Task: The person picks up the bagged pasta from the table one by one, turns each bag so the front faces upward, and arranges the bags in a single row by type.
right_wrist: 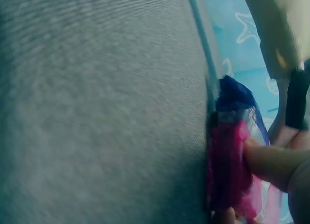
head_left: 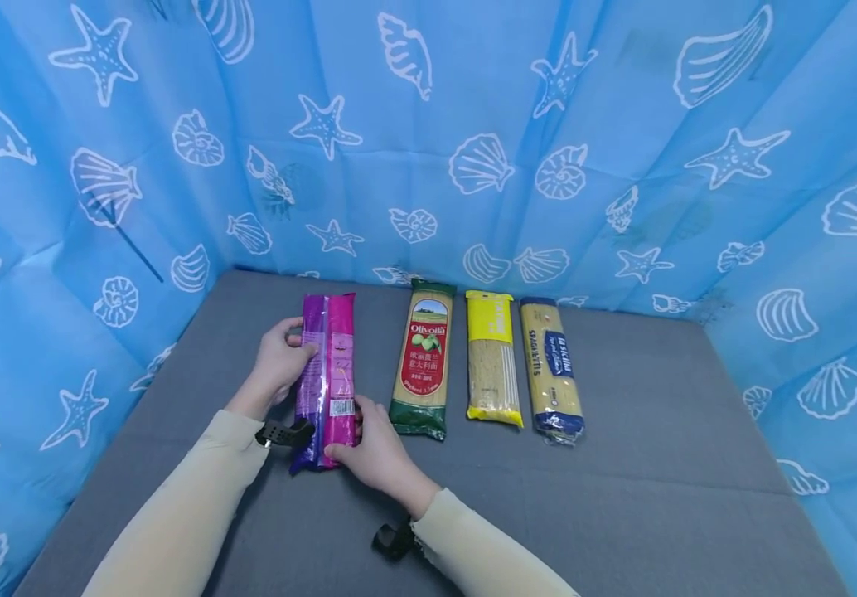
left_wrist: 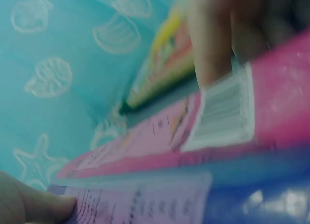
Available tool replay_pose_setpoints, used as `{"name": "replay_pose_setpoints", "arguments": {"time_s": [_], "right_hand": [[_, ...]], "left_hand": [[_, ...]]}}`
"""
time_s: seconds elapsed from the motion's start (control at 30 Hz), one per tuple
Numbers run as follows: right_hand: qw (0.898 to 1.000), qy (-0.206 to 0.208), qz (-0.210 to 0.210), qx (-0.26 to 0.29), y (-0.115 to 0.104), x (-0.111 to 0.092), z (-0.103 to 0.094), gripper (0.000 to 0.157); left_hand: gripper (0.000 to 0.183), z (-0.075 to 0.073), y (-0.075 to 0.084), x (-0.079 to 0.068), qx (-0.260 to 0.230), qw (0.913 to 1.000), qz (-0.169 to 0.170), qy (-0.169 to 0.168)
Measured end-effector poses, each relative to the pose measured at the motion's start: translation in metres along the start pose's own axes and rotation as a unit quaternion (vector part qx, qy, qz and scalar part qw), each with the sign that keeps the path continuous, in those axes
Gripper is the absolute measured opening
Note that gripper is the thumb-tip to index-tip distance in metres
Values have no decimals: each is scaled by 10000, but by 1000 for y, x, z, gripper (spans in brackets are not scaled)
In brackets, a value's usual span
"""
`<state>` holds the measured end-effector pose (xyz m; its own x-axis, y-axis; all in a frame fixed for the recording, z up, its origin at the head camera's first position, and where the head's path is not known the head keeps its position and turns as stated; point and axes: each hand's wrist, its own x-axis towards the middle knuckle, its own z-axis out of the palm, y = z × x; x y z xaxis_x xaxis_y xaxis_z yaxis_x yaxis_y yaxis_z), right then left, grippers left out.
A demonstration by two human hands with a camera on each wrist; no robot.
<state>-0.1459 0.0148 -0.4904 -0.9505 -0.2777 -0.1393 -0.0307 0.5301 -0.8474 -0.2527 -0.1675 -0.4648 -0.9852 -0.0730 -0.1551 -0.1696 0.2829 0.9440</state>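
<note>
A purple and pink packet [head_left: 339, 356], back side up with a barcode, lies lengthwise at the left of the table. My left hand [head_left: 279, 365] grips its left edge, the thumb over the top face. My right hand [head_left: 380, 452] holds the lower right edge, its thumb near the bottom end. In the left wrist view, a left thumb [left_wrist: 48, 207] presses the purple side, and the right fingers reach the edge by the barcode [left_wrist: 223, 112]. The right wrist view has the right thumb [right_wrist: 271, 161] on the pink side; its other fingers are mostly hidden.
To the right lie a green-ended Olivoilà spaghetti pack [head_left: 421, 356], a yellow pasta pack [head_left: 494, 356] and a blue-labelled spaghetti pack [head_left: 552, 365], side by side. A grey cloth [head_left: 622, 514] covers the table. Blue shell-print curtains [head_left: 413, 166] stand around the back and sides.
</note>
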Motion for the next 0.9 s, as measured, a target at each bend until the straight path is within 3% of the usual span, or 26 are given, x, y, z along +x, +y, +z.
{"name": "replay_pose_setpoints", "arguments": {"time_s": [0.13,0.27,0.43,0.6,0.9], "right_hand": [[9963,-177,-16,841,1,-1,-6,80],[9855,-282,-18,1675,2,-3,-10,73],[9729,-283,-101,2291,6,-5,-13,61],[9649,-327,-53,2604,9,-10,-20,59],[9656,-100,-37,2599,7,-13,-30,63]], "left_hand": [[58,3,19,-13,-329,9991,255,7],[55,9,36,-26,-219,9977,637,21],[54,16,46,-35,-107,9957,918,53],[56,24,43,-36,-69,9959,900,21],[65,34,37,-39,-198,9928,1176,-99]]}}
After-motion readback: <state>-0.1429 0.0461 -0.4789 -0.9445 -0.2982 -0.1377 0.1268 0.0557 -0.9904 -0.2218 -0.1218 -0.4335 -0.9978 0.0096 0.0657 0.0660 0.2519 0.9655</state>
